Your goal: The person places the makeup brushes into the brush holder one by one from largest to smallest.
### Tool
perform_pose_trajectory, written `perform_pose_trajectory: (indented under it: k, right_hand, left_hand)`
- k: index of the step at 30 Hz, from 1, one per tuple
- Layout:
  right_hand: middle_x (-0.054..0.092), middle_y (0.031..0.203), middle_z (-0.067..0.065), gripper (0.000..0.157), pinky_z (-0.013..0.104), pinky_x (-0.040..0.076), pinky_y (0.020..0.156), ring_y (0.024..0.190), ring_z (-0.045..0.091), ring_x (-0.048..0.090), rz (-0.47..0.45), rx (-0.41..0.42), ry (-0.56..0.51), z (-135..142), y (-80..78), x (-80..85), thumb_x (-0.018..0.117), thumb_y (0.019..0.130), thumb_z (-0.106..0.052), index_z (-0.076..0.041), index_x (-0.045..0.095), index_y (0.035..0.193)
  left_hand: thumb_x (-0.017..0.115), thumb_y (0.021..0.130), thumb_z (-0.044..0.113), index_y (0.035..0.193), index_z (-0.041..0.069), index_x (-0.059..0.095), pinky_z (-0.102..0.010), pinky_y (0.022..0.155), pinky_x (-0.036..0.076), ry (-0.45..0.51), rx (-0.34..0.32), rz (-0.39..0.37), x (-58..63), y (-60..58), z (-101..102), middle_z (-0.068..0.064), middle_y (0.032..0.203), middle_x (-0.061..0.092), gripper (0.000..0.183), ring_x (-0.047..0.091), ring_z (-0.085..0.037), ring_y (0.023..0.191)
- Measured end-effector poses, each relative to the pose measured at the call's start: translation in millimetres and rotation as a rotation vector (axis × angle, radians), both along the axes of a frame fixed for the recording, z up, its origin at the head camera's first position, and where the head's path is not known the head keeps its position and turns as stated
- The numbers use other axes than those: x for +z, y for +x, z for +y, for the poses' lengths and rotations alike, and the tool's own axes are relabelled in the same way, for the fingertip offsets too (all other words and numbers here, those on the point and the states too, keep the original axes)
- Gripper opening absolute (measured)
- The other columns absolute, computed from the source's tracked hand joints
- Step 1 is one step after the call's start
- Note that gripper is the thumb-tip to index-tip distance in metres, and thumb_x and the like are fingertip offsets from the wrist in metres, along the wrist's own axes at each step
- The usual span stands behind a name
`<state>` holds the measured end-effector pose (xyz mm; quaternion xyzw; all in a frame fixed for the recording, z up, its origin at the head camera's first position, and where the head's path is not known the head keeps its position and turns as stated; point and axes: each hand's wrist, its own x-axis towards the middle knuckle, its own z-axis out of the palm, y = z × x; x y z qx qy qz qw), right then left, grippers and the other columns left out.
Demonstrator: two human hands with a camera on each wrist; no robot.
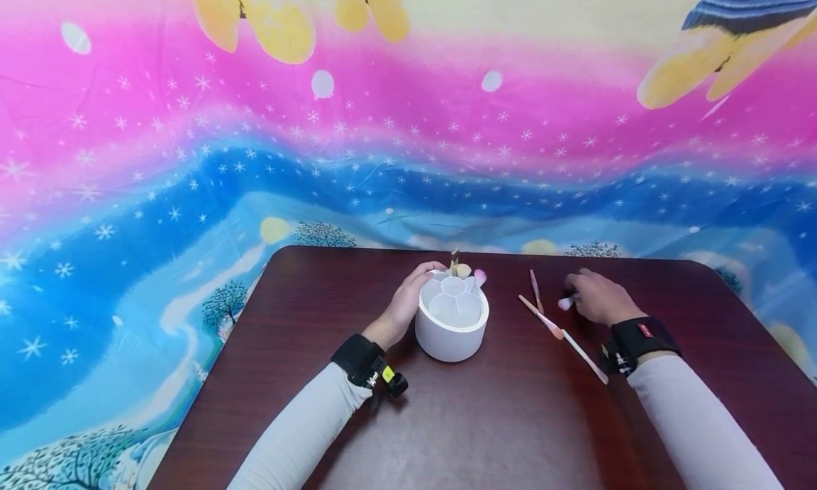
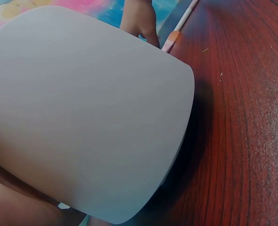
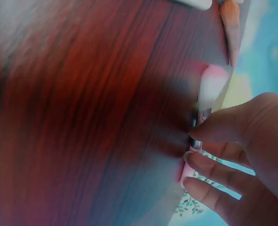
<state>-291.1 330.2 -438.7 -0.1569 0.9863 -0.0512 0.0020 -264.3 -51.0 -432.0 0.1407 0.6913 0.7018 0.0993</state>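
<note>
A white round brush holder (image 1: 449, 342) with inner compartments stands on the table. My left hand (image 1: 402, 302) grips its left side near the rim. Its smooth wall (image 2: 91, 108) fills most of the left wrist view and hides most of that hand. Several makeup brushes stand at the holder's far side, one with a pink tip (image 1: 480, 277). Over on the right, my right hand (image 1: 601, 297) pinches a makeup brush (image 3: 213, 87) with pink and white bristles between thumb and fingers, low at the tabletop. Part of its handle is hidden behind the fingers.
Between the hands lie several loose brushes: a white-handled one with orange bristles (image 1: 584, 355), a light-handled one (image 1: 530, 305) and a thinner one (image 1: 535, 286). The dark wooden table (image 1: 485, 426) ends at a patterned cloth (image 1: 408, 121) behind it.
</note>
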Motion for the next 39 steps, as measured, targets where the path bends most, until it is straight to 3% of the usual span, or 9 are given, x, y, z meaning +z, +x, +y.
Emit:
perform_pose_trajectory:
  k: [5, 11, 19, 27, 31, 35, 39]
  right_hand:
    - [0.051, 0.08, 0.008, 0.01, 0.04, 0.04, 0.056, 0.068, 0.023, 0.046, -0.062, -0.007, -0.005, 7.3, 6.2, 2.3, 0.061, 0.081, -0.003, -0.004, 0.058, 0.09]
    - [0.049, 0.07, 0.003, 0.009, 0.035, 0.037, 0.053, 0.06, 0.018, 0.044, -0.12, 0.003, -0.021, 11.4, 10.0, 7.4, 0.065, 0.082, -0.006, -0.007, 0.056, 0.083]
    - [0.046, 0.062, 0.001, 0.008, 0.033, 0.035, 0.051, 0.053, 0.015, 0.042, -0.01, 0.049, -0.105, 5.1, 18.3, 32.1, 0.063, 0.084, -0.005, -0.006, 0.058, 0.077]
    - [0.047, 0.053, -0.007, 0.029, 0.033, 0.037, 0.054, 0.047, 0.011, 0.041, 0.216, 0.145, -0.231, -23.5, 26.4, 60.1, 0.061, 0.09, -0.011, -0.017, 0.056, 0.062]
    - [0.055, 0.058, -0.011, 0.024, 0.03, 0.038, 0.054, 0.05, 0.008, 0.045, 0.298, 0.178, -0.348, -40.5, 31.4, 74.8, 0.062, 0.091, -0.016, -0.023, 0.063, 0.068]
    - [0.063, 0.065, -0.014, 0.01, 0.023, 0.04, 0.048, 0.052, 0.006, 0.051, 0.305, 0.201, -0.495, -60.2, 37.5, 89.6, 0.063, 0.091, -0.02, -0.026, 0.067, 0.084]
    - [0.064, 0.065, -0.005, 0.007, 0.022, 0.043, 0.047, 0.051, 0.014, 0.052, 0.249, 0.203, -0.666, -86.2, 48.7, 106.7, 0.064, 0.09, -0.016, -0.021, 0.069, 0.088]
  left_hand:
    - [0.027, 0.102, 0.021, 0.131, 0.005, 0.045, -0.043, 0.101, 0.031, -0.003, -0.017, -0.012, 8.7, 5.5, -1.8, -0.005, 0.126, 0.051, 0.038, 0.045, -0.015, 0.115]
    - [0.027, 0.101, 0.017, 0.13, 0.001, 0.045, -0.043, 0.1, 0.032, -0.016, -0.009, 0.008, 28.0, 18.9, -3.1, -0.007, 0.125, 0.051, 0.038, 0.046, -0.016, 0.113]
    - [0.028, 0.102, 0.019, 0.13, 0.006, 0.048, -0.043, 0.099, 0.032, 0.014, -0.007, 0.006, 2.2, 2.9, -1.8, -0.003, 0.126, 0.052, 0.037, 0.046, -0.015, 0.113]
    - [0.031, 0.1, 0.024, 0.126, 0.017, 0.054, -0.044, 0.1, 0.031, 0.001, 0.023, 0.042, 0.1, -0.7, 0.0, 0.001, 0.127, 0.052, 0.036, 0.045, -0.013, 0.115]
    - [0.032, 0.099, 0.023, 0.125, 0.017, 0.055, -0.043, 0.1, 0.031, 0.004, 0.028, 0.041, -0.4, -1.1, 0.6, 0.004, 0.124, 0.054, 0.036, 0.046, -0.011, 0.114]
    - [0.031, 0.099, 0.023, 0.125, 0.017, 0.055, -0.043, 0.1, 0.031, 0.007, 0.027, 0.045, -1.2, -0.5, 0.7, 0.006, 0.123, 0.054, 0.036, 0.047, -0.01, 0.113]
    - [0.031, 0.099, 0.024, 0.124, 0.019, 0.056, -0.044, 0.1, 0.031, 0.0, 0.031, 0.048, -1.3, 0.3, 0.6, 0.005, 0.124, 0.054, 0.035, 0.046, -0.011, 0.114]
